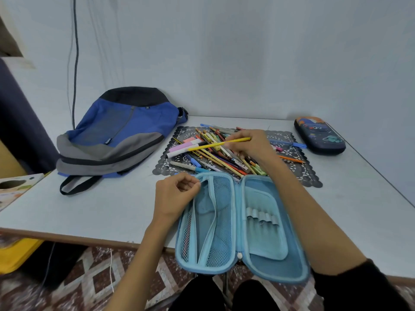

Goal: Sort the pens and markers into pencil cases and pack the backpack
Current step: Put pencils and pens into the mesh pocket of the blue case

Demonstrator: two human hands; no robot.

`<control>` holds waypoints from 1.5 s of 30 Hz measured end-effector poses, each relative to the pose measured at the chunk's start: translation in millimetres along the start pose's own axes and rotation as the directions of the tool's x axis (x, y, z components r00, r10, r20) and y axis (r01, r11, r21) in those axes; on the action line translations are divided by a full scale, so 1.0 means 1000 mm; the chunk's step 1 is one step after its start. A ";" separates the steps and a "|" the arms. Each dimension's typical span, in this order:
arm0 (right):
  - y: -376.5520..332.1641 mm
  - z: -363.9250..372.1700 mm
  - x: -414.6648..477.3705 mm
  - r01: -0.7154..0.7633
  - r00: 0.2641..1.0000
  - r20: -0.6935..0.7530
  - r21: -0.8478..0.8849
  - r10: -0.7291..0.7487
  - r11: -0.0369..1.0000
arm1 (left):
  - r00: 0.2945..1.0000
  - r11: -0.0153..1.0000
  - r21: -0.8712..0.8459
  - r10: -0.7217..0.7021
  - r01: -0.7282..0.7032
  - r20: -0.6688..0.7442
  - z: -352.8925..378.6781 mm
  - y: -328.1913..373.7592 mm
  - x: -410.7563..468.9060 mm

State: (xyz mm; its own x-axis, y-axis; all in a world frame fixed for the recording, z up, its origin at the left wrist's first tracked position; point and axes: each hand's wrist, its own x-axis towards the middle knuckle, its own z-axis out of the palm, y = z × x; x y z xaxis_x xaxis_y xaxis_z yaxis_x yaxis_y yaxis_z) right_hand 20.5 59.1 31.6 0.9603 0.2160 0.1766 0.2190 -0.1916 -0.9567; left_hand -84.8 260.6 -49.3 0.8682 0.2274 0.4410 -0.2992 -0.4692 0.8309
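A light blue pencil case (pixel 265 243) lies open at the table's front edge, with a mesh pocket on its left half and elastic loops on its right. My left hand (pixel 174 194) pinches the top edge of the mesh pocket. Beyond the case, a heap of pens, pencils and markers (pixel 208 153) covers a dark lace mat (pixel 289 151). My right hand (pixel 251 142) hovers over the heap, holding a yellow pencil (pixel 215 144) that points left. A blue, grey and black backpack (pixel 116 135) lies flat at the back left. A dark blue printed pencil case (pixel 320 135) sits closed at the back right.
The white table (pixel 89 207) meets a pale wall at the back. A cable (pixel 75 63) hangs down behind the backpack. A yellow box (pixel 15 254) stands on the patterned floor at the left, below a printed cardboard box (pixel 15 189).
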 end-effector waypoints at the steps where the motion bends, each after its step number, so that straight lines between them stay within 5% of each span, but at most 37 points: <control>1: -0.003 -0.003 -0.002 -0.026 1.000 0.007 0.139 0.025 0.990 | 1.000 1.000 -0.005 -0.005 0.005 0.001 0.000 0.001 0.000; 3: -0.006 -0.007 -0.003 -0.059 0.998 0.031 0.318 0.051 0.946 | 1.000 1.000 -0.014 -0.008 0.008 0.003 0.000 0.002 -0.001; 5: -0.006 -0.009 -0.004 -0.078 0.995 0.080 0.314 0.056 0.946 | 1.000 1.000 -0.027 -0.007 0.007 0.003 0.000 0.003 -0.001; 11: -0.003 -0.021 -0.014 -0.172 0.884 0.448 0.043 0.135 0.984 | 1.000 0.999 -0.039 -0.026 0.026 0.009 -0.002 0.001 -0.001; 16: 0.000 -0.005 -0.018 -0.123 0.776 0.575 -0.266 0.260 0.956 | 1.000 0.999 -0.031 -0.029 0.029 0.004 -0.002 0.003 -0.001; 20: -0.004 0.012 -0.019 -0.149 0.785 0.557 -0.255 0.271 0.955 | 0.999 0.999 -0.029 -0.036 0.036 0.003 -0.002 0.005 -0.002; 25: 0.001 0.030 -0.021 -0.357 0.842 0.419 -0.041 0.341 0.933 | 0.999 0.999 -0.024 -0.033 0.033 0.003 -0.002 0.006 -0.002; 31: 0.003 0.044 -0.031 -0.389 0.864 0.366 0.048 0.347 0.920 | 1.000 0.999 -0.030 -0.020 0.020 -0.007 -0.001 0.005 -0.002; 45: 0.005 0.065 -0.055 -0.251 0.831 0.458 -0.202 0.317 0.947 | 1.000 0.999 -0.035 -0.012 0.012 0.004 0.000 0.004 -0.003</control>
State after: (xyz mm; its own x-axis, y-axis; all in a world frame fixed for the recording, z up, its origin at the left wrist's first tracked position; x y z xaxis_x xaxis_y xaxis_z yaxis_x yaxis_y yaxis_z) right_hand -42.6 108.8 1.9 0.7881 0.5567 -0.2627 0.0016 -0.4285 -0.9035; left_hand -88.6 258.5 -47.0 0.8733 0.2296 0.4297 -0.3025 -0.4360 0.8476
